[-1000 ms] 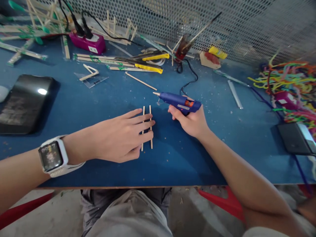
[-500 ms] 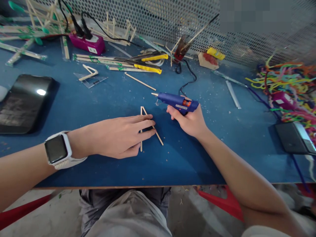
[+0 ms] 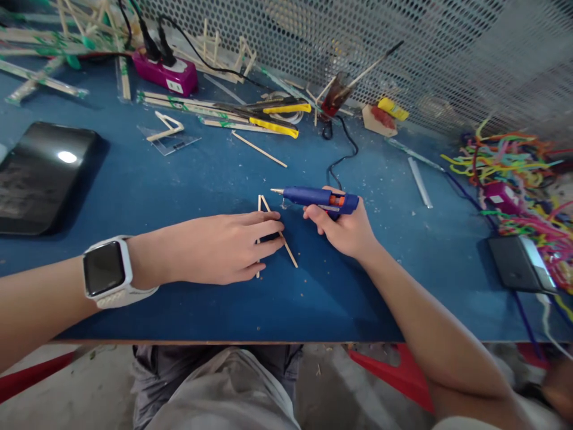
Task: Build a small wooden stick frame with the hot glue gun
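Observation:
On the blue table, two thin wooden sticks (image 3: 290, 252) meet at their far ends in a narrow V. My left hand (image 3: 237, 248), with a white watch on the wrist, lies palm down over them, fingers spread and fingertips touching the sticks. The palm hides part of the left stick. My right hand (image 3: 347, 230) is wrapped round the handle of a blue hot glue gun (image 3: 308, 196). Its metal nozzle points left, just to the right of the sticks' joined tip and apart from it. A thin glue strand hangs below the nozzle.
A loose stick (image 3: 259, 149), a set square (image 3: 170, 143) and yellow-handled cutters (image 3: 275, 126) lie beyond my hands. A purple power strip (image 3: 165, 73) stands at the back. A black device (image 3: 45, 176) is on the left; pipe cleaners (image 3: 505, 161) and a phone (image 3: 521, 263) are on the right.
My right hand has brought the glue gun slightly left and nearer to me, its nozzle closer to the sticks' tip. My left hand stays on the sticks. The view has shifted a little.

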Available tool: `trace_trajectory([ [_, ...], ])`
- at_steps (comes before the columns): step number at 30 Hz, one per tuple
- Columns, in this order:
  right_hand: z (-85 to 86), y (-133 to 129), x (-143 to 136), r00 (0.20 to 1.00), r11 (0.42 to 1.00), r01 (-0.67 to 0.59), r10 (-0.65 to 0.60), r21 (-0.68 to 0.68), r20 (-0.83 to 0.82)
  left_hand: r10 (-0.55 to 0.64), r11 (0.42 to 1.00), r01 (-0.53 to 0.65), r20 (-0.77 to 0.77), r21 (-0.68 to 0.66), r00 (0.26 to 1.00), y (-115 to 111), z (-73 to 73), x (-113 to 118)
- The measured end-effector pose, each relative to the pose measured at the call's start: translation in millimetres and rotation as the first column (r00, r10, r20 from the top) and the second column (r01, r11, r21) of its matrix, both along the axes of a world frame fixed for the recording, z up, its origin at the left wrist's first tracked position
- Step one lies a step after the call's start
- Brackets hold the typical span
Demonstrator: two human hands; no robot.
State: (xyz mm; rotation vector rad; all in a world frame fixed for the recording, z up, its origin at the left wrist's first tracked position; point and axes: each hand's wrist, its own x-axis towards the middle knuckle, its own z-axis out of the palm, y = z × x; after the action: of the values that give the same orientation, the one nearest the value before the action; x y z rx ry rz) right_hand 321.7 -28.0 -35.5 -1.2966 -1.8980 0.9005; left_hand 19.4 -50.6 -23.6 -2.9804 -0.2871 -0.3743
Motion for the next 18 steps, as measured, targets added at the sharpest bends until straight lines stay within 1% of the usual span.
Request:
trace_trajectory([
  [8, 3.2, -2, 1, 0.998, 0.998, -0.004, 0.008, -0.056, 0.066, 0.007, 0.998, -0.006, -0.011, 0.068, 1.0, -1, 2.8, 1],
  [10, 4.5, -2, 0, 0.997, 0.998, 0.014, -0.009, -0.063, 0.072, 0.023, 0.999, -0.023, -0.002, 0.04, 1.0, -2, 1.9, 2],
  [14, 9.0, 6, -7, 0.997, 0.996, 0.019, -0.012, -0.087, 0.08, 0.087, 0.995, -0.083, 0.065, -0.058, 0.994, -4, -1.6, 2],
  [18, 11.8, 19, -16, 0.997, 0.993, 0.014, -0.005, -0.118, 0.075, 0.065, 0.996, -0.06, 0.068, -0.066, 0.996, -3, -1.3, 2],
])
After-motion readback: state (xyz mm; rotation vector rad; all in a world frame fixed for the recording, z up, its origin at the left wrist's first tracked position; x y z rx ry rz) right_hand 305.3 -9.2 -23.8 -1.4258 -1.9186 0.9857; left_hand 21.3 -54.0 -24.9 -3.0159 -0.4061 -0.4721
